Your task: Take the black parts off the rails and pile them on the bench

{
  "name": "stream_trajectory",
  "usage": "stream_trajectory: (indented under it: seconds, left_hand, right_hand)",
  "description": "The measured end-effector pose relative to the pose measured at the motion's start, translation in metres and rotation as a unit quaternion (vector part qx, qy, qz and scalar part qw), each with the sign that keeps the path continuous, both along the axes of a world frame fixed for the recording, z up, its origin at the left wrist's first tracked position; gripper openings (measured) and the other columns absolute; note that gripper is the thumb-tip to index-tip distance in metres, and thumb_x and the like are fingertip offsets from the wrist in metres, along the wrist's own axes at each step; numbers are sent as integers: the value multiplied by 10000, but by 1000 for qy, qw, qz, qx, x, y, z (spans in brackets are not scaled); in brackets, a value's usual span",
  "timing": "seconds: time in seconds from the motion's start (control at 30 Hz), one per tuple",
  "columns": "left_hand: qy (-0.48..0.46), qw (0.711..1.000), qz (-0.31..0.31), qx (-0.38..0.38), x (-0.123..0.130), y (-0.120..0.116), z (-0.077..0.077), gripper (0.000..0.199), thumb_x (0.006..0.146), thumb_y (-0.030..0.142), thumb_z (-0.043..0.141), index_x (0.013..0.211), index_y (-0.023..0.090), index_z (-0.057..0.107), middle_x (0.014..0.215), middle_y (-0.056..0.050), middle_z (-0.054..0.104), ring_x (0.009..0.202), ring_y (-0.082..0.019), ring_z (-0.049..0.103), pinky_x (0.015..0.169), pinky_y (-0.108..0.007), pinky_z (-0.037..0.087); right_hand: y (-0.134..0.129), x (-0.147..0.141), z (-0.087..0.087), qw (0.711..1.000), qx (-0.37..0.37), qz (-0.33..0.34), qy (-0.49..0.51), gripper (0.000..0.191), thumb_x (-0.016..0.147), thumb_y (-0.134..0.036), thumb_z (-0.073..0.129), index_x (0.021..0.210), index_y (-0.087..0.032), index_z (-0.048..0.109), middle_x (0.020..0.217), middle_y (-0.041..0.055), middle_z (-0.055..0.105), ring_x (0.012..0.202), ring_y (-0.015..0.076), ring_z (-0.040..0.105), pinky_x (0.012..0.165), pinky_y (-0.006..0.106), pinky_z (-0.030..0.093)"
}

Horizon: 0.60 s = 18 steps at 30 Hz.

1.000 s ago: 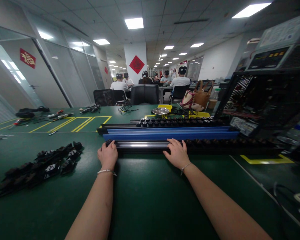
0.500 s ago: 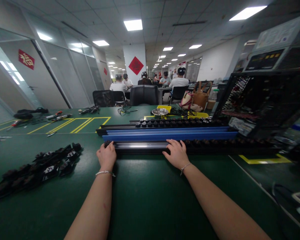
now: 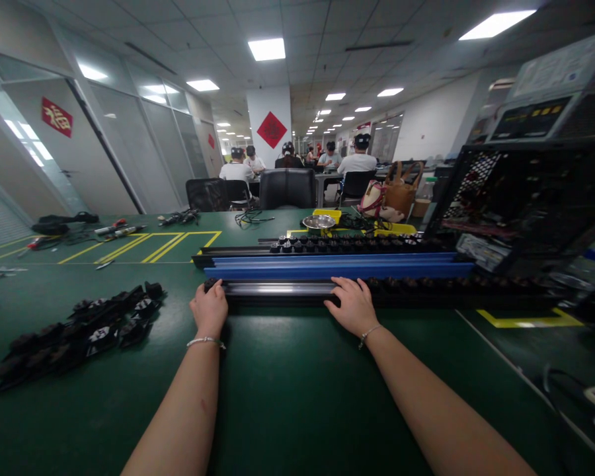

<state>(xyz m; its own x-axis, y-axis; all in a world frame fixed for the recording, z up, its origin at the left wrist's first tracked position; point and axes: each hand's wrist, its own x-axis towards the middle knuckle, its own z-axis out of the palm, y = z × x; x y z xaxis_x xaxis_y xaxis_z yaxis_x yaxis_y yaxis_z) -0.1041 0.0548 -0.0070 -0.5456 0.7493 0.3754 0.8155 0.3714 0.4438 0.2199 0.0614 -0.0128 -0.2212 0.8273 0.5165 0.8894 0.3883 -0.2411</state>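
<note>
A long black rail with a shiny channel lies crosswise on the green table. At its left end my left hand is closed on a small black part, mostly hidden by the fingers. Farther right, my right hand straddles the rail, thumb at the near side and fingers over the top. Beyond that hand, a row of small black parts sits along the rail. Right behind it runs a blue rail.
A pile of black parts lies at left. Behind the blue rail is another row of black parts, then a metal bowl and a yellow tray. An open computer case stands at right. People sit at far tables.
My left hand has shifted very slightly left at the rail's end. The right hand keeps its place on the rail, and the whole view has moved a little.
</note>
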Motion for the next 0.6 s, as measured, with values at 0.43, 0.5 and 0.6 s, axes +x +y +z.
stream_trajectory:
  seconds: [0.43,0.5,0.6]
  left_hand:
    - [-52,998,-9,16,-18,5,-8,464,891,299,293,1220,190,601,1348,-145,437,1210,-266,468,1026,-384,375]
    - [-61,998,-2,14,-20,5,-6,465,895,299,287,1224,189,597,1353,-144,432,1214,-265,462,1029,-390,372]
    - [-62,998,-3,12,-25,4,-4,470,900,299,275,1225,189,596,1348,-149,437,1218,-268,459,1029,-400,373]
  right_hand:
    - [4,3,-2,1000,1,3,-21,177,777,-373,566,842,-230,646,1285,39,568,1199,219,471,1046,436,273]
    - [4,3,-1,1000,-2,3,-23,181,776,-373,571,847,-227,649,1285,40,567,1200,219,467,1038,430,284]
    - [3,4,0,1000,-3,4,-24,182,775,-369,573,851,-226,654,1283,42,569,1201,222,465,1027,424,298]
